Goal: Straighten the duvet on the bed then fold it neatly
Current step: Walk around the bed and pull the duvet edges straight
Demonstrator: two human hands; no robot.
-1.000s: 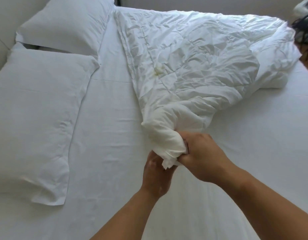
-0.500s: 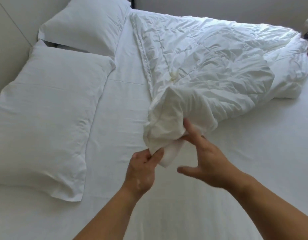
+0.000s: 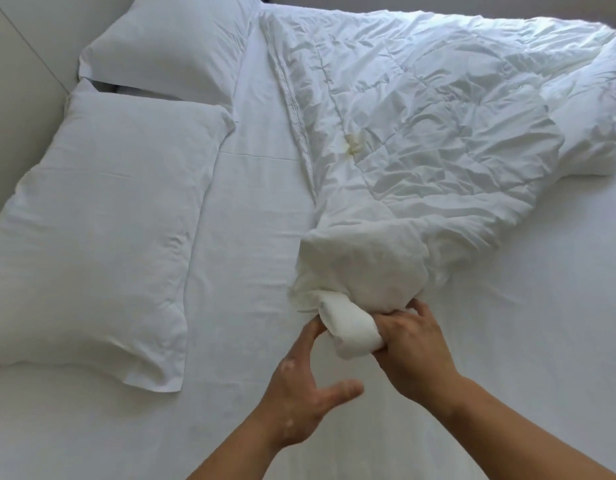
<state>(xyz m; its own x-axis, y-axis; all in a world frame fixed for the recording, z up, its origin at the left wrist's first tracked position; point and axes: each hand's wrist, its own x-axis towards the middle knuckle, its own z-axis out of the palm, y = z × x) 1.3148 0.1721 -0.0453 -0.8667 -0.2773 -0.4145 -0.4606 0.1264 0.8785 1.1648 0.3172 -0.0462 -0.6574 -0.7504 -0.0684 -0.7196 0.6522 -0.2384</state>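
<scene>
Head view. A white quilted duvet (image 3: 438,126) is lying crumpled on a white-sheeted bed (image 3: 524,341), to the right of the near pillow (image 3: 102,220), with a strip of bare sheet separating the two. Its mass is spreading away to the upper right of that pillow, while one bunched corner (image 3: 355,327) is trailing down to a point level with the pillow's lower edge. The right hand (image 3: 410,344) is gripping this corner, its fingers curling round the rolled cloth and its forearm entering from the lower right. The left hand (image 3: 299,400), sitting between the near pillow's lower corner and the right hand, is spreading wide and holding nothing: the thumb is standing out to the right and the straight fingertips are touching the left side of the bunched corner. A small yellowish stain (image 3: 353,147) is showing on the duvet's upper face, right of the near pillow and above the hands. A far pillow (image 3: 168,46) is lying just beyond the near pillow, its lower edge slightly overlapped by it. A pale panel (image 3: 15,81) is running along the near pillow's left side.
</scene>
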